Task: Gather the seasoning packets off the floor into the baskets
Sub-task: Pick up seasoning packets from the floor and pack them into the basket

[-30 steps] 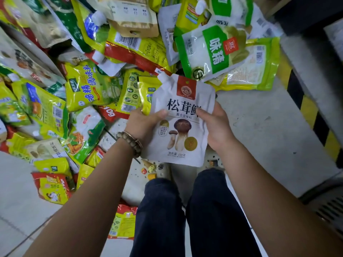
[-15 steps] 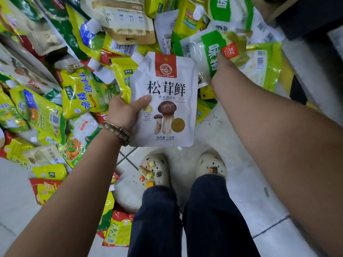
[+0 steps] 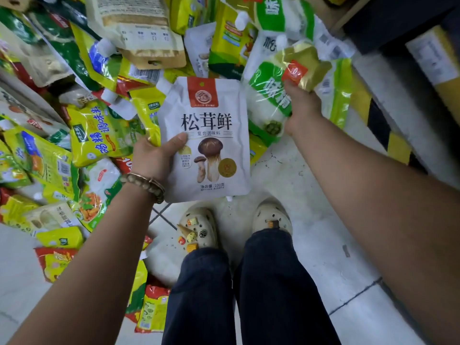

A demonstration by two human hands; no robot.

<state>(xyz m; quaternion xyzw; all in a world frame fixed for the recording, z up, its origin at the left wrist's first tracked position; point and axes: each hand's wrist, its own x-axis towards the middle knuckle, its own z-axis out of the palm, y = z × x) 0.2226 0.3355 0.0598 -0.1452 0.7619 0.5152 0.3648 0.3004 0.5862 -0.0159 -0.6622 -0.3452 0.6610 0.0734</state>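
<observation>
My left hand point(image 3: 155, 155) grips a white mushroom seasoning pouch point(image 3: 211, 135) by its left edge, thumb on the front, and holds it upright above the floor. Further right, my right hand point(image 3: 302, 108) grips a white-and-green seasoning packet point(image 3: 270, 95) with a gold and red corner, lifted at the edge of the heap. A big pile of yellow, green and white seasoning packets point(image 3: 99, 130) covers the floor to the left and ahead. No basket is in view.
My two feet in pale clogs point(image 3: 199, 227) stand on bare grey floor point(image 3: 311, 220) below the pouch. A yellow-and-black striped step edge point(image 3: 380, 125) runs along the right. More packets point(image 3: 151, 312) lie by my left leg.
My right hand let go of the mushroom pouch, reached up right and took hold of the white-and-green packet. My left hand keeps the pouch, now raised and upright.
</observation>
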